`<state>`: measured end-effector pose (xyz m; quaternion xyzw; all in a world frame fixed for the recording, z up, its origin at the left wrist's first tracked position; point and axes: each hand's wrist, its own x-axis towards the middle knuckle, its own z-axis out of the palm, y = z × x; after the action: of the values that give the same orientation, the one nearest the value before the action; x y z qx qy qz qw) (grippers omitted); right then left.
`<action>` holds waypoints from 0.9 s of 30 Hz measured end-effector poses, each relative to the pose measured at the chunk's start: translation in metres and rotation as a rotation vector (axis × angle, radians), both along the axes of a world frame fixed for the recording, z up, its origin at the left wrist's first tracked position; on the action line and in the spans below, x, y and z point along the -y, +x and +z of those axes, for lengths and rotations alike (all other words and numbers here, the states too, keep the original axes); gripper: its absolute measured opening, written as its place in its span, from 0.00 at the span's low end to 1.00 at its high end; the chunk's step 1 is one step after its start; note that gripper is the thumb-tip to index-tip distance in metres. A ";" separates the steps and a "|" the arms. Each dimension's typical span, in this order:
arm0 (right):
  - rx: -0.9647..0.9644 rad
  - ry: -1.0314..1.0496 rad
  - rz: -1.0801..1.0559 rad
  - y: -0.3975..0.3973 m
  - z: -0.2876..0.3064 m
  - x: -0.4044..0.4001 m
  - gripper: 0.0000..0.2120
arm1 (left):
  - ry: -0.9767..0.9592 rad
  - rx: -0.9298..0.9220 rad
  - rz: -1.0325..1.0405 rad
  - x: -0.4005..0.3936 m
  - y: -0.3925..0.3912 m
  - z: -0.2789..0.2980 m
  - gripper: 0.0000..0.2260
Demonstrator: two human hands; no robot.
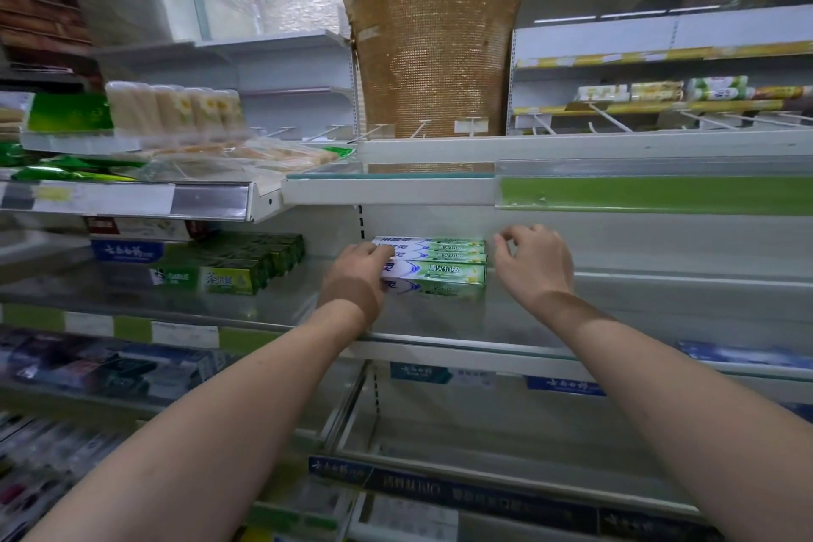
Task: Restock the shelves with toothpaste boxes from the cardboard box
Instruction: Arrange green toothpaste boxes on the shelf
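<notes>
Left hand (pixel 358 273) seemingly grips toothpaste boxes (pixel 440 266); right hand (pixel 534 264) beside, loosely curled, empty.

Stacked on the middle shelf (pixel 638 304) — white-and-green toothpaste boxes (pixel 440 264), lying flat, long sides facing out. Left hand (pixel 358 273) gripping the stack's left end. Right hand (pixel 534 264) hovering just beside the right end — fingers loosely curled, holding nothing. Further left, green boxes (pixel 237 268) on the neighbouring shelf.
</notes>
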<state>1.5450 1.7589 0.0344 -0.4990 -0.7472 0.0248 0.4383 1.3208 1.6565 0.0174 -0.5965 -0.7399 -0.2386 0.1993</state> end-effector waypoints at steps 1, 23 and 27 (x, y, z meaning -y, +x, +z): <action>0.001 -0.001 -0.010 0.003 0.001 -0.003 0.13 | 0.083 -0.013 -0.053 0.002 -0.003 0.000 0.15; 0.072 -0.032 -0.085 0.016 0.000 -0.053 0.14 | 0.016 0.103 0.059 -0.097 -0.024 0.032 0.09; 0.083 -0.036 -0.104 0.015 -0.003 -0.057 0.14 | 0.042 0.139 0.025 -0.107 -0.025 0.029 0.09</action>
<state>1.5601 1.8164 0.0317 -0.5453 -0.7373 -0.0052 0.3988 1.2962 1.7630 0.0463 -0.5649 -0.7541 -0.2925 0.1631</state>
